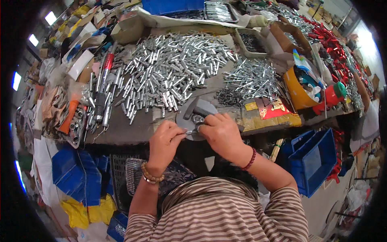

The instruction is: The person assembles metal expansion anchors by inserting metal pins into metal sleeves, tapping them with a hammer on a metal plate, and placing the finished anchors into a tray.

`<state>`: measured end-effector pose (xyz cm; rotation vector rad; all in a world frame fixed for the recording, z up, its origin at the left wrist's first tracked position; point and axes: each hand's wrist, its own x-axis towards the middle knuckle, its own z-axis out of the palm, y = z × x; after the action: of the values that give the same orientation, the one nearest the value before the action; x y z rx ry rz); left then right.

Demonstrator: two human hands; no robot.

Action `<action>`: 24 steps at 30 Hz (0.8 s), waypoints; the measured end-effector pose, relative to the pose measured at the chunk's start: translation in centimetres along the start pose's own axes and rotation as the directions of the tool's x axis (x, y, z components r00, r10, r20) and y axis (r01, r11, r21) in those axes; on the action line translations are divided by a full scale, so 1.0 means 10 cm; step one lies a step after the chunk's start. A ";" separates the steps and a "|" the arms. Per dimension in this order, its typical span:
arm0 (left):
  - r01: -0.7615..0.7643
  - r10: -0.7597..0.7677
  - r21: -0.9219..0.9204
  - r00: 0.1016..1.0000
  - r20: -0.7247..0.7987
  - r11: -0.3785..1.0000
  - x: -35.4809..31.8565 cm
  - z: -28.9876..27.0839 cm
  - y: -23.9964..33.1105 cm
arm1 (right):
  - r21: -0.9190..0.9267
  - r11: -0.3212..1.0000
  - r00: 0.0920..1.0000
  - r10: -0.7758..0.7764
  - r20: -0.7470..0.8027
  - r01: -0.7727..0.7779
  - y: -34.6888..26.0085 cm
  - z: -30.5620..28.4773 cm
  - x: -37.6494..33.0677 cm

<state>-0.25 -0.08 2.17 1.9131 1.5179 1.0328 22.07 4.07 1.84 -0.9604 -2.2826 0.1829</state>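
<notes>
My left hand (164, 143) is closed in a pinch at the table's front edge. A small silvery metal pin (189, 132) sticks out from its fingertips. Close by on the right, my right hand (221, 133) has its fingers drawn together at the pin's other end; its exact grip is partly hidden. Just beyond both hands lies a round grey metal plate (186, 122). On the plate rests a dark hammer (200, 108), its handle partly covered by my right hand. A few small shiny parts (197, 118) sit beside the hammer head.
A wide heap of short metal tubes (169, 64) covers the table's middle, with thinner metal rods (252, 78) to its right. A yellow bucket (300, 88) stands at right. Tools (105, 86) lie at left. Blue bins (312, 161) are below the table's edge.
</notes>
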 end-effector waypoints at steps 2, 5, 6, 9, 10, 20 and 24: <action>0.021 -0.021 0.027 1.000 -0.006 0.999 0.00 0.01 0.00 | -0.013 1.000 1.000 0.014 -0.005 -0.015 -0.04 -0.09 -0.05; -0.006 0.006 0.015 1.000 -0.025 1.000 -0.01 0.01 -0.02 | 0.032 0.986 0.971 0.168 -0.172 -0.165 0.06 -0.24 -0.15; -0.005 0.005 0.012 1.000 -0.026 1.000 -0.02 0.00 -0.01 | 0.021 0.960 0.947 0.279 -0.157 -0.279 0.16 -0.33 -0.19; 0.016 -0.017 -0.018 1.000 -0.011 1.000 0.00 0.00 0.01 | 0.010 0.893 0.876 0.444 -0.189 -0.450 0.55 -0.51 -0.32; 0.021 -0.021 -0.026 1.000 -0.006 0.999 0.00 0.00 0.01 | -0.057 0.875 0.867 0.466 -0.177 -0.481 0.62 -0.57 -0.34; 0.022 -0.022 -0.027 1.000 -0.012 0.999 0.00 0.02 0.01 | -0.269 0.878 0.919 0.380 -0.107 -0.395 0.85 -0.45 -0.31; -0.004 0.003 -0.017 1.000 -0.022 1.000 0.00 0.02 -0.02 | -0.314 0.900 0.953 0.290 -0.089 -0.303 0.87 -0.44 -0.27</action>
<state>-0.22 0.03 1.86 1.8996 1.5133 1.0677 31.37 7.98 0.78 -1.4715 -2.1568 -0.0893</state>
